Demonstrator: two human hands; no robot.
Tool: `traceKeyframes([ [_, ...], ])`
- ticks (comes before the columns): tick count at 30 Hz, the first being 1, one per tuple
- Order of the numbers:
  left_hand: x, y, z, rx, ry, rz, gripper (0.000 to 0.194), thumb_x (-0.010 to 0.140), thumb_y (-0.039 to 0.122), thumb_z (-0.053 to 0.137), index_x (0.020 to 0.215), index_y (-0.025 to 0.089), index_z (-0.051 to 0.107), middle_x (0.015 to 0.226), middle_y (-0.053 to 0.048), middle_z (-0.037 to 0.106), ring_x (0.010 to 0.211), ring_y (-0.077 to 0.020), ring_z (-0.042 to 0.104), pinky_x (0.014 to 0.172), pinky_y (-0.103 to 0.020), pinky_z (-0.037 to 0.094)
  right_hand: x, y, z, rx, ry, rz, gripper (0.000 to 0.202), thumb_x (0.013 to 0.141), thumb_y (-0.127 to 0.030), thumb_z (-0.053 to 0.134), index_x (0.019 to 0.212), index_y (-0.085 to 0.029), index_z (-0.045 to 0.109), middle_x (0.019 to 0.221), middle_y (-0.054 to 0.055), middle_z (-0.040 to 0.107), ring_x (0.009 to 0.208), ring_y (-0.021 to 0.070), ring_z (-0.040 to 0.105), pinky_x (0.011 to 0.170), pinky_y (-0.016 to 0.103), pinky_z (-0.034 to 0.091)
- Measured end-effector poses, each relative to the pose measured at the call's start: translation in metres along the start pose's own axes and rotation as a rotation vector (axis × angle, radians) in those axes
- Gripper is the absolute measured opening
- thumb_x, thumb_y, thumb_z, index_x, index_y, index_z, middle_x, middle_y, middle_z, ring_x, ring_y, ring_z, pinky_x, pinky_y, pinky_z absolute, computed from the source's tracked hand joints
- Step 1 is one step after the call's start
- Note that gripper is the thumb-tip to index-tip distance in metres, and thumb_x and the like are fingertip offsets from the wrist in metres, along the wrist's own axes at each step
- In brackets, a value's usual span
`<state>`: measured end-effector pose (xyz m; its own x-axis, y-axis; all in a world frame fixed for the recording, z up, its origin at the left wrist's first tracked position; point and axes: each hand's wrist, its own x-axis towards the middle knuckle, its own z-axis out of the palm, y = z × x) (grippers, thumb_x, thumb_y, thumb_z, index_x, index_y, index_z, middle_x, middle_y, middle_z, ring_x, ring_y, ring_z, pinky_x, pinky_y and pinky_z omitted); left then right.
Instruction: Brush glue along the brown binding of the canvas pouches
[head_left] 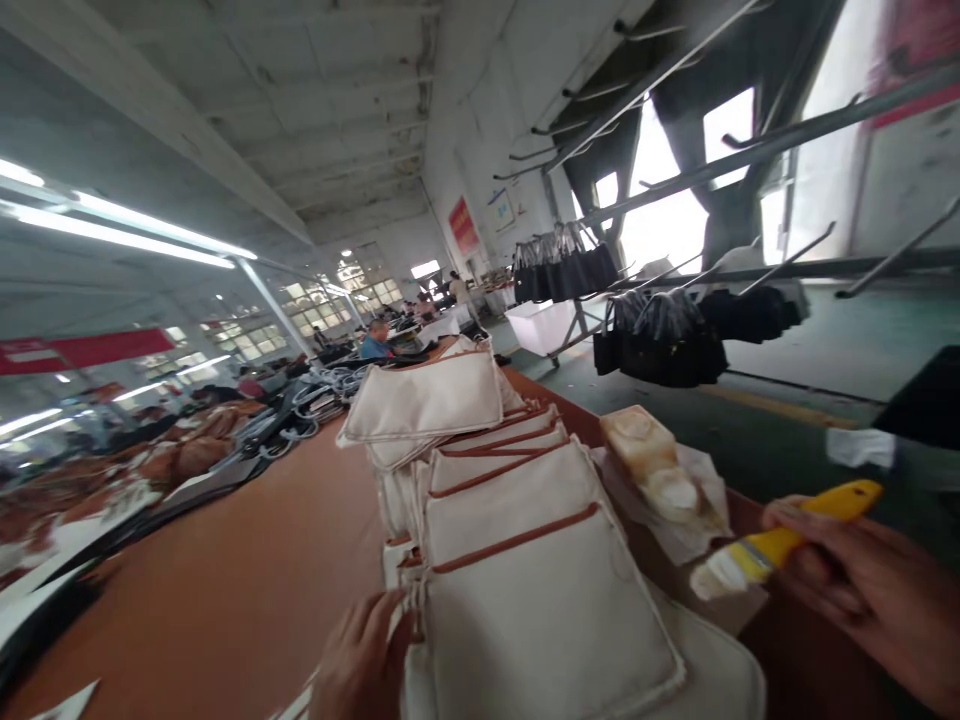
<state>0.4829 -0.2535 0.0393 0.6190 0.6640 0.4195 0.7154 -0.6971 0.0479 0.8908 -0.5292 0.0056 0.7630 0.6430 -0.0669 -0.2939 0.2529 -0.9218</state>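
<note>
My right hand [847, 580], at the lower right, grips a brush with a yellow handle [844, 500]; its pale bristles point left, over the table's right side. Down the middle lies an overlapping row of cream bag pieces [536, 610] with brown edging strips. At the bottom, my left hand [364, 655] rests against the left edge of the nearest pieces, fingers close together; whether it pinches anything is hidden. A stained container with whitish paste [675, 490] sits on a paper sheet right of the row.
The brown tabletop [270, 560] extends left, with cords [322, 395] and brown pieces [195, 450] piled beyond. A rack with black bags [664, 345] stands at the right, a white bin [541, 326] beside it. A person in blue [375, 342] sits farther back.
</note>
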Motion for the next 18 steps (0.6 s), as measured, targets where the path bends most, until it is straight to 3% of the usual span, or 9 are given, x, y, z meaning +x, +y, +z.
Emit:
traceKeyframes([
  [1, 0.020, 0.034, 0.008, -0.040, 0.014, 0.101, 0.028, 0.093, 0.041, 0.047, 0.108, 0.024, 0.063, 0.107, -0.007, 0.066, 0.101, -0.0226, 0.058, 0.091, -0.034, 0.041, 0.002, -0.002, 0.004, 0.072, 0.026, 0.023, 0.042, 0.083, -0.048, 0.068, 0.056, -0.018, 0.056, 0.047, -0.001, 0.036, 0.043, 0.0076, 0.034, 0.041, 0.027, 0.028],
  [2, 0.038, 0.070, 0.015, -0.062, -0.057, 0.158, 0.027, 0.094, 0.039, 0.046, 0.111, 0.025, 0.062, 0.109, -0.007, 0.064, 0.102, -0.0222, 0.057, 0.091, -0.034, 0.041, 0.004, -0.002, 0.009, 0.131, 0.026, 0.049, 0.043, 0.082, -0.046, 0.070, 0.054, -0.018, 0.054, 0.047, -0.002, 0.036, 0.044, 0.0082, 0.033, 0.042, 0.025, 0.030],
  [4, 0.070, 0.138, 0.027, -0.070, -0.151, 0.191, 0.026, 0.095, 0.034, 0.043, 0.112, 0.025, 0.061, 0.108, -0.006, 0.064, 0.099, -0.0226, 0.056, 0.088, -0.035, 0.040, 0.007, 0.002, 0.016, 0.222, 0.035, 0.062, 0.038, 0.079, -0.044, 0.073, 0.058, -0.018, 0.055, 0.047, -0.003, 0.037, 0.045, 0.0083, 0.029, 0.042, 0.023, 0.031],
  [7, 0.102, 0.204, 0.049, -0.073, -0.261, 0.117, 0.021, 0.091, 0.029, 0.047, 0.102, 0.021, 0.064, 0.104, -0.008, 0.062, 0.100, -0.0254, 0.053, 0.085, -0.037, 0.039, 0.012, 0.007, 0.020, 0.292, 0.041, 0.074, 0.028, 0.078, -0.041, 0.076, 0.072, -0.018, 0.062, 0.054, -0.004, 0.042, 0.046, 0.0076, 0.027, 0.043, 0.020, 0.031],
  [9, 0.113, 0.221, 0.062, -0.062, -0.302, 0.054, 0.018, 0.087, 0.028, 0.052, 0.097, 0.019, 0.064, 0.104, -0.010, 0.061, 0.103, -0.0284, 0.052, 0.086, -0.040, 0.037, 0.017, 0.007, 0.017, 0.305, 0.052, 0.071, 0.028, 0.078, -0.042, 0.077, 0.076, -0.018, 0.062, 0.056, -0.004, 0.043, 0.047, 0.0074, 0.028, 0.042, 0.019, 0.029],
  [12, 0.121, 0.225, 0.072, -0.091, -0.356, 0.037, 0.019, 0.082, 0.027, 0.056, 0.096, 0.018, 0.064, 0.102, -0.010, 0.062, 0.101, -0.0287, 0.053, 0.086, -0.040, 0.037, 0.028, 0.006, 0.013, 0.255, 0.069, 0.008, 0.029, 0.080, -0.044, 0.074, 0.083, -0.019, 0.061, 0.055, -0.005, 0.042, 0.046, 0.0083, 0.029, 0.042, 0.020, 0.029],
  [18, 0.127, 0.224, 0.064, -0.355, -0.568, 0.049, 0.020, 0.081, 0.025, 0.053, 0.088, 0.022, 0.071, 0.091, -0.002, 0.065, 0.083, -0.0156, 0.060, 0.074, -0.024, 0.043, 0.048, 0.021, 0.030, -0.010, -0.035, -0.079, 0.033, 0.084, -0.049, 0.065, 0.077, -0.019, 0.055, 0.051, -0.006, 0.040, 0.044, 0.0106, 0.033, 0.041, 0.023, 0.026],
])
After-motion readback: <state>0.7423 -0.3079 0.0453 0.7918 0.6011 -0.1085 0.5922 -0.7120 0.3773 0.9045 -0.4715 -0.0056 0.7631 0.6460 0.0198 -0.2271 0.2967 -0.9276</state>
